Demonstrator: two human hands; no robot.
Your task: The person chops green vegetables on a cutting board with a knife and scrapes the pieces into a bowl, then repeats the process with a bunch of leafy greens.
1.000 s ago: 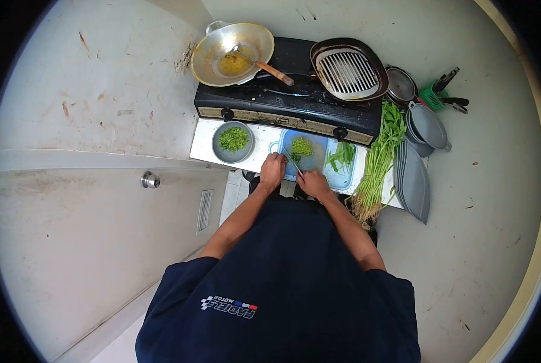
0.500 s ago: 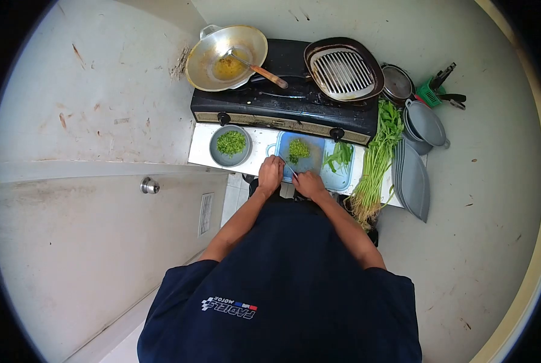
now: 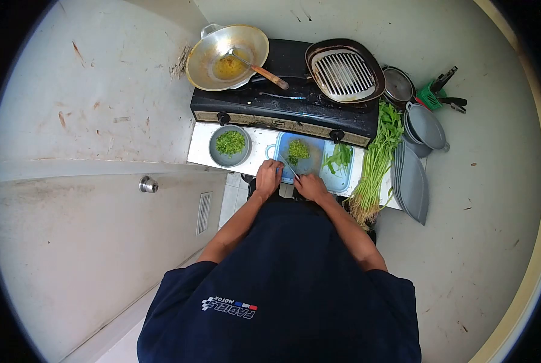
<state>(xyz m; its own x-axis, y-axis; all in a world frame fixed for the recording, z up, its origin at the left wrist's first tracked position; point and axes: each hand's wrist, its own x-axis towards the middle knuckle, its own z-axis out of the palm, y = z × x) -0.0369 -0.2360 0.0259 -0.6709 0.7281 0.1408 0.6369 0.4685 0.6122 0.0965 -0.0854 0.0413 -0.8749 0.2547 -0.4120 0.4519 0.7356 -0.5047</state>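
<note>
My right hand (image 3: 311,186) is closed around the handle of a knife (image 3: 290,166), whose blade slants up and left over the near part of a blue cutting board (image 3: 314,163). Close to the blade, at the board's near left corner, my left hand (image 3: 269,176) has its fingers curled together; what they hold, if anything, is too small to make out. Beyond the blade, a pile of chopped greens (image 3: 298,149) lies on the board. Longer cut leaves (image 3: 339,158) lie on its right part.
A grey bowl (image 3: 245,158) of chopped greens stands left of the board. Behind is a black stove (image 3: 282,109) with a wok (image 3: 197,66) and a grill pan (image 3: 376,85). Right of the board lie long leafy stalks (image 3: 374,172), grey plates (image 3: 411,187) and a green basket (image 3: 428,98).
My left hand has drawn back slightly toward me and left, away from the blade. The right hand has shifted slightly nearer, and more of the knife blade shows.
</note>
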